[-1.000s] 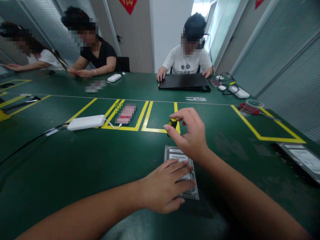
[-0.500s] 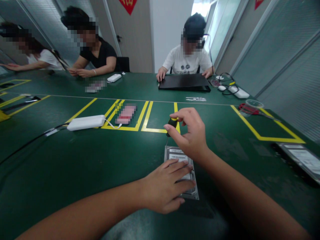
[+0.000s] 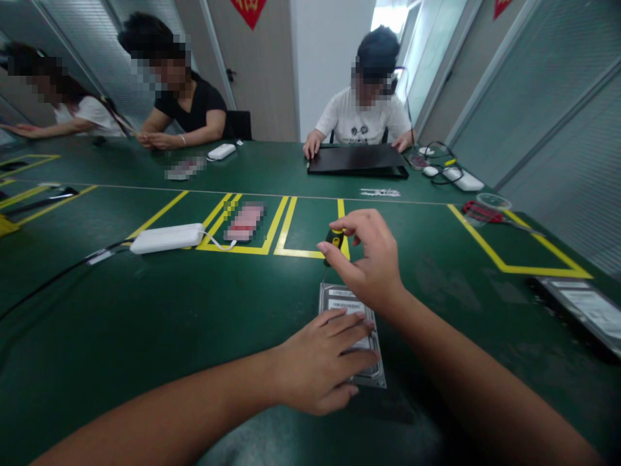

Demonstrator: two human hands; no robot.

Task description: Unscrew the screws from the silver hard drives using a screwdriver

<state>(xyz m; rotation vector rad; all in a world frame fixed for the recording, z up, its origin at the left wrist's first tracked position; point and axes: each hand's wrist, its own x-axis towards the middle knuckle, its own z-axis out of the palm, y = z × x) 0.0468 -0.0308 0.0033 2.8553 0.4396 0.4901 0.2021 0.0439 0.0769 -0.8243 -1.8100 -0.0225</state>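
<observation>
A silver hard drive (image 3: 345, 292) lies label side up on the green table in front of me. Across its lower part rests my left hand (image 3: 327, 362), palm down with the fingers stretched out over the label. Above the drive's far left corner, my right hand (image 3: 371, 259) pinches the black and yellow handle of a screwdriver (image 3: 334, 239) between thumb and fingers. The thin shaft points down and its tip reaches the corner of the drive; the exact contact point is too small to make out.
At the right edge lies another hard drive (image 3: 589, 310). A white power bank (image 3: 167, 239) with a cable stands left, beside a pink phone (image 3: 245, 221). Yellow tape (image 3: 546, 268) marks the green table (image 3: 194, 323). Opposite, a person holds a black panel (image 3: 359, 160); two others sit left.
The screwdriver handle has turned slightly in my right fingers, so that a yellow mark on it now shows. My left hand and the hard drive have stayed put.
</observation>
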